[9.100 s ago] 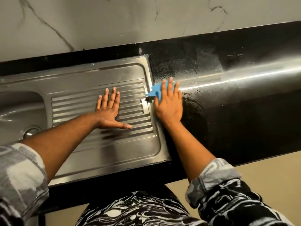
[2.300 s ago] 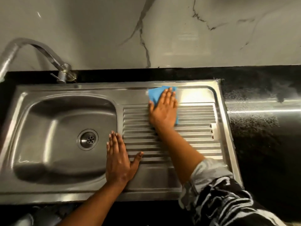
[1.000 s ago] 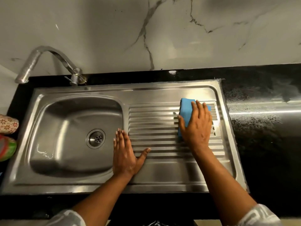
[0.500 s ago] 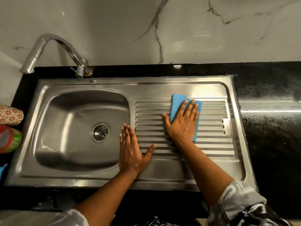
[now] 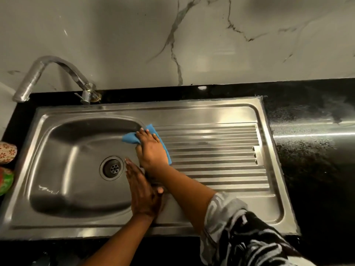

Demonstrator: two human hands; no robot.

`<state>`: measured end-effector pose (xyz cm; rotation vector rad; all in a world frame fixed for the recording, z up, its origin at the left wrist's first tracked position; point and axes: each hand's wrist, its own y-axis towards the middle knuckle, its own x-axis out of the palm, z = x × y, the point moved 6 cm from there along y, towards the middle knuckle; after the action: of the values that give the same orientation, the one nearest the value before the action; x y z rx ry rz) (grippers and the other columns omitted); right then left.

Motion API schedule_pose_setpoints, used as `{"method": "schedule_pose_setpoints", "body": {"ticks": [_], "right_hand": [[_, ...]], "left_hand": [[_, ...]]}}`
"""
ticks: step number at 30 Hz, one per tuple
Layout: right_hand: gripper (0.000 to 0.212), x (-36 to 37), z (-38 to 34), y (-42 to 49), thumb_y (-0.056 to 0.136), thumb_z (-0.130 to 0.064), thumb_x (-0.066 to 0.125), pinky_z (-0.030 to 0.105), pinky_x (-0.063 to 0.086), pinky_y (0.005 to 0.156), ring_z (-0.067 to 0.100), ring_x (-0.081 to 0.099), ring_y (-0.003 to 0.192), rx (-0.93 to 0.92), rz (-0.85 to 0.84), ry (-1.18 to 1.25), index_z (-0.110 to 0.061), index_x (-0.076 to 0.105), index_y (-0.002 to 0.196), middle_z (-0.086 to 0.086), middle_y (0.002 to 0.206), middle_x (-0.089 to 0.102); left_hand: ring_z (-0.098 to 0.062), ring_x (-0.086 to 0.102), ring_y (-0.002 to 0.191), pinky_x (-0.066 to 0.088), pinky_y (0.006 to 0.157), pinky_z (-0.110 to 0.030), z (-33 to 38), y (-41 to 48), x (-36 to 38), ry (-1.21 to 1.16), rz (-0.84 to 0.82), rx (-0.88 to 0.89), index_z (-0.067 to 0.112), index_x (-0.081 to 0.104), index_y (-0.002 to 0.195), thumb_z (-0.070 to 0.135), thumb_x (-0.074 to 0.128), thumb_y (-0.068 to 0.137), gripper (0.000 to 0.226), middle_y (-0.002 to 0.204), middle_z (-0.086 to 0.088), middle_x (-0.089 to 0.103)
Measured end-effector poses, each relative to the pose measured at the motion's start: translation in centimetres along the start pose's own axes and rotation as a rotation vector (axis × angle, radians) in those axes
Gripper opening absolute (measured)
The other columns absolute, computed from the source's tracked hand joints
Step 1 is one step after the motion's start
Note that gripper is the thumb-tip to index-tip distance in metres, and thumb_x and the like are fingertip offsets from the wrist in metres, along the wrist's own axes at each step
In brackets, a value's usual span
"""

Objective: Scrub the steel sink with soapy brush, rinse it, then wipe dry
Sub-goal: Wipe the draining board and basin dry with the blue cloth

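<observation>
The steel sink (image 5: 211,110) fills the middle of the view, with its basin on the left, a round drain (image 5: 112,168) and a ribbed drainboard (image 5: 221,156) on the right. My right hand (image 5: 151,148) presses a blue cloth (image 5: 130,138) flat at the ridge between basin and drainboard; part of the cloth hangs over into the basin. My left hand (image 5: 143,191) rests flat, fingers straight, on the basin's right rim just below the right wrist, holding nothing.
A steel tap (image 5: 57,73) arches over the back left corner. Black counter (image 5: 311,150) runs on to the right. A marble wall (image 5: 172,35) stands behind. Floral and green items (image 5: 5,166) sit at the left edge.
My right hand has slid the blue cloth left across the drainboard to the basin's edge. The left hand stays in the same spot on the rim.
</observation>
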<state>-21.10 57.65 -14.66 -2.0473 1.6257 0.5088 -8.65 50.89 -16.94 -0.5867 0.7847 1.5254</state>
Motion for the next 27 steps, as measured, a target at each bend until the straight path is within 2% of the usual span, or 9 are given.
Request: {"method": "schedule_pose_setpoints", "body": {"ticks": [3,5,7,9,11,13,15,19,27], "right_hand": [[0.033,-5.6,2.2,-1.7,0.104,-0.041,0.050,0.051,0.057,0.096,0.030,0.067,0.106,0.390,0.157,0.813,-0.021,0.059,0.130,0.015,0.120,0.067],[0.033,-10.6,4.9,-3.4,0.099,-0.041,0.057,0.048,0.059,0.088,0.032,0.070,0.097,0.615,0.255,1.171,-0.015,0.064,0.118,0.015,0.110,0.071],[0.028,-17.7,8.0,-5.1,0.098,-0.034,0.055,0.041,0.056,0.080,0.028,0.070,0.088,0.624,0.362,1.276,-0.012,0.066,0.111,0.011,0.098,0.074],[0.023,-26.9,11.7,-7.2,0.099,-0.026,0.053,0.033,0.056,0.075,0.022,0.068,0.089,0.599,0.642,1.112,-0.012,0.065,0.113,0.007,0.096,0.070],[0.039,-35.1,15.1,-9.0,0.098,-0.026,0.050,0.026,0.051,0.072,0.013,0.061,0.084,0.578,0.932,0.734,-0.007,0.061,0.130,0.004,0.095,0.063],[0.054,-40.5,18.2,-9.3,0.099,-0.032,0.042,0.026,0.044,0.089,0.019,0.061,0.103,0.579,1.015,0.326,-0.012,0.050,0.149,0.011,0.122,0.064],[0.058,-43.3,22.6,-8.6,0.102,-0.035,0.036,0.031,0.036,0.107,0.031,0.050,0.133,0.654,0.962,0.032,-0.020,0.037,0.158,0.016,0.151,0.050],[0.065,-42.1,28.6,-4.0,0.100,-0.037,0.033,0.058,0.020,0.121,0.043,0.026,0.150,0.734,0.733,-0.403,-0.013,0.027,0.160,0.020,0.165,0.026],[0.066,-31.1,21.6,5.3,0.105,-0.036,0.031,0.056,0.014,0.125,0.039,0.010,0.156,0.707,0.584,-0.602,-0.007,0.015,0.162,0.017,0.170,0.010]], "left_hand": [[-0.036,-0.003,0.164,0.003,0.132,-0.053,-0.3,0.1,0.7,0.084,-0.062,-0.035,-0.008,0.001,0.164,0.088,0.020,0.093,0.121,0.175,-0.022,-0.007],[-0.034,0.000,0.164,0.009,0.131,-0.057,-0.3,0.1,1.2,0.168,-0.120,-0.046,-0.003,0.001,0.166,0.087,0.025,0.095,0.117,0.176,-0.019,-0.005],[-0.031,-0.002,0.164,0.010,0.132,-0.055,-0.2,0.3,1.4,0.218,-0.168,-0.069,0.001,-0.002,0.167,0.087,0.027,0.095,0.116,0.176,-0.017,-0.008],[-0.027,-0.006,0.164,0.008,0.132,-0.052,-0.1,0.4,1.5,0.233,-0.199,-0.088,0.004,-0.005,0.168,0.087,0.028,0.094,0.115,0.176,-0.014,-0.011],[-0.027,-0.006,0.164,0.009,0.132,-0.052,-0.1,0.4,1.6,0.232,-0.207,-0.087,0.005,-0.006,0.168,0.087,0.029,0.094,0.115,0.176,-0.014,-0.011],[-0.028,-0.004,0.164,0.010,0.132,-0.054,-0.2,0.3,1.6,0.233,-0.214,-0.084,0.006,-0.007,0.168,0.086,0.029,0.094,0.114,0.177,-0.014,-0.010],[-0.028,-0.004,0.164,0.011,0.132,-0.054,-0.3,0.3,1.8,0.231,-0.219,-0.074,0.007,-0.007,0.168,0.085,0.029,0.095,0.114,0.177,-0.013,-0.010],[-0.026,-0.007,0.164,0.009,0.132,-0.053,-0.6,0.4,2.0,0.238,-0.235,-0.075,0.008,-0.012,0.167,0.087,0.027,0.094,0.115,0.177,-0.010,-0.014],[-0.023,-0.013,0.164,0.009,0.132,-0.054,-1.3,0.5,2.4,0.249,-0.296,-0.112,0.012,-0.019,0.166,0.093,0.026,0.089,0.120,0.176,-0.007,-0.021]]}}
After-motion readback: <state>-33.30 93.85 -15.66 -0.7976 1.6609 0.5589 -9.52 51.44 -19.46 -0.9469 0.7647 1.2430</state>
